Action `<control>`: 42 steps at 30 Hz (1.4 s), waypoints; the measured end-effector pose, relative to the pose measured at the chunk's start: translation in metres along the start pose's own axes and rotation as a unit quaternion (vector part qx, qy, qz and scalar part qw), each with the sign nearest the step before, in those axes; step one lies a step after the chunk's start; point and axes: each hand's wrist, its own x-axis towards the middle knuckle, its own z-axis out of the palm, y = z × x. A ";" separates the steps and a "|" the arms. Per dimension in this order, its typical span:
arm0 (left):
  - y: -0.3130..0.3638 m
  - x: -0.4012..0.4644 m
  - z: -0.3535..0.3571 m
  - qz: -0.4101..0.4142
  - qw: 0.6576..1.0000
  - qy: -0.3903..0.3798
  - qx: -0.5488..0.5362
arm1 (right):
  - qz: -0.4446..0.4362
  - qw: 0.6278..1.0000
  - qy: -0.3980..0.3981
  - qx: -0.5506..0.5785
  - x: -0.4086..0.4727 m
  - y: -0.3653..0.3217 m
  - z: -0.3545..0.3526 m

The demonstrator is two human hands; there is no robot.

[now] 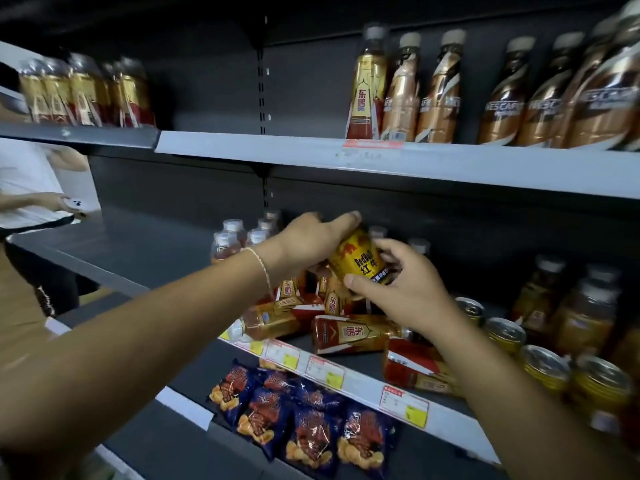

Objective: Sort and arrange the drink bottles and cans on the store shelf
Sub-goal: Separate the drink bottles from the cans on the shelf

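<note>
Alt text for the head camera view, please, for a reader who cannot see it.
Both hands, left hand and right hand, hold a tilted gold Red Bull can above fallen bottles on the middle shelf. Upright gold cans stand to the right.

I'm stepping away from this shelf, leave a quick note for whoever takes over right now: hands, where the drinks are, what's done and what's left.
Hands: left hand and right hand both grip one gold Red Bull can, held tilted above the middle shelf.
Drinks: several gold-and-red bottles lie toppled on that shelf; more cans stand in a row at its right.
Done: Nescafe bottles stand lined up on the top shelf.
Left: probably set the held can with the other cans, then stand the toppled bottles upright.
</note>
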 end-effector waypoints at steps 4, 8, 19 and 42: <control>0.000 -0.046 0.038 0.052 0.997 -0.018 0.055 | 0.064 0.997 0.032 0.010 -0.066 0.003 -0.019; 0.001 -0.090 0.080 0.077 0.992 -0.065 0.082 | 0.112 0.991 0.062 0.032 -0.128 0.011 -0.045; 0.075 -0.178 0.222 0.136 0.953 -0.266 -0.048 | 0.184 0.970 0.153 0.034 -0.268 0.019 -0.195; 0.185 -0.277 0.552 0.223 0.895 -0.384 0.035 | 0.281 0.918 0.270 -0.073 -0.450 0.164 -0.465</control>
